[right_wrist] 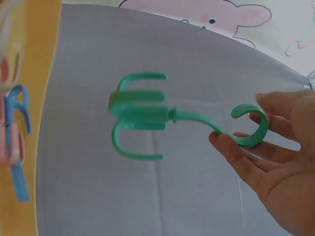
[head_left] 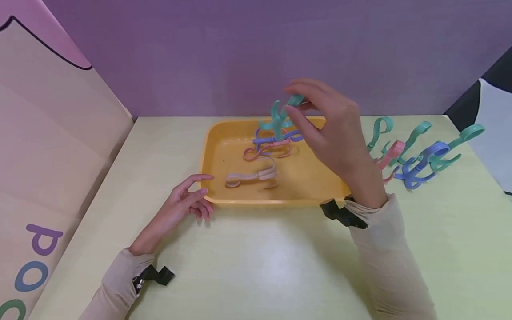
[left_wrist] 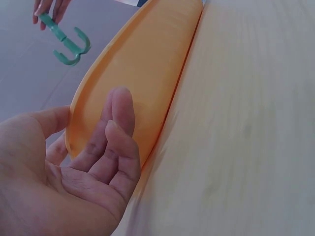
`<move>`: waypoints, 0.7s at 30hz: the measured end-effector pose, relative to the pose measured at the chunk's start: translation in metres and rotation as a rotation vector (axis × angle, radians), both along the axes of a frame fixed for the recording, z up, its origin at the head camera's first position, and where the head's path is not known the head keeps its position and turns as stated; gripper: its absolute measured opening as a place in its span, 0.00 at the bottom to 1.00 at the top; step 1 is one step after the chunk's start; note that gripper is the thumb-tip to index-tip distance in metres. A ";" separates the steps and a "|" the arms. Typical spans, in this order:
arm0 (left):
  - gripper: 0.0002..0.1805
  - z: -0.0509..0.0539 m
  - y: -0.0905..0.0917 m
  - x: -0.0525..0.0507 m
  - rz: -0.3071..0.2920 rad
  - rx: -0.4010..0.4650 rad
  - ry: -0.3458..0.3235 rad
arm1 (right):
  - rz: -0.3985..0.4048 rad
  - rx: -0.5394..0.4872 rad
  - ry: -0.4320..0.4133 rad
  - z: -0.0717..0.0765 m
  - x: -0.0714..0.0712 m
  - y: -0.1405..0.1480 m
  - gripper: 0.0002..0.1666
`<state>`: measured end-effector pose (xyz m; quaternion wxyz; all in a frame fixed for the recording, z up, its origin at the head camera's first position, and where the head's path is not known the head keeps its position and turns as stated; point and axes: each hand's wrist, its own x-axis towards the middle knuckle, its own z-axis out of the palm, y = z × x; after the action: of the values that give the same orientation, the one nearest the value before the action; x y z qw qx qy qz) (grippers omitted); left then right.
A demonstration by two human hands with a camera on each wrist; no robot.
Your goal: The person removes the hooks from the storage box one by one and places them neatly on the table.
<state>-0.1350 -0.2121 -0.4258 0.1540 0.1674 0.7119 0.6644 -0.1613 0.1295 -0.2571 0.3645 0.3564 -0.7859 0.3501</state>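
My right hand (head_left: 334,129) holds a green multi-prong hanging hook (right_wrist: 142,113) by its curved top, above the back of the yellow tray (head_left: 276,202). The prongs point down in the head view, and the hook is clear of the tray in the left wrist view. At the tray's front left corner, my left hand (head_left: 180,202) grips the rim with thumb and fingers. Inside the tray lie a blue hook (head_left: 262,141), a pink hook (head_left: 256,153) touching it, and a pale pink hook (head_left: 248,178) nearer the front.
Right of the tray, several hooks stand on the pale table (head_left: 264,275), among them a blue hook (head_left: 426,164), a pink hook (head_left: 392,153) and green hooks (head_left: 468,133). A purple backdrop (head_left: 200,58) rises behind the table, with a printed panel (head_left: 48,146) at left.
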 end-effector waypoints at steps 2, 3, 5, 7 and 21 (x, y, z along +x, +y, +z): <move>0.25 0.000 0.000 0.000 -0.004 0.002 0.005 | -0.015 0.041 -0.004 -0.002 0.002 0.005 0.16; 0.25 0.000 0.001 0.000 -0.004 0.002 0.005 | -0.024 0.060 -0.011 -0.005 0.004 0.007 0.17; 0.24 0.001 0.001 0.001 0.000 -0.003 0.001 | -0.048 0.106 -0.014 -0.010 0.008 0.012 0.18; 0.24 0.000 0.002 0.002 0.001 -0.006 -0.002 | -0.074 0.139 -0.018 -0.015 0.013 0.018 0.19; 0.25 -0.001 0.005 0.004 0.009 -0.008 -0.007 | -0.118 0.070 0.056 -0.026 0.050 0.047 0.20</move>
<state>-0.1310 -0.2074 -0.4273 0.1543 0.1613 0.7148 0.6628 -0.1118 0.1762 -0.2829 0.3936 0.3316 -0.8068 0.2903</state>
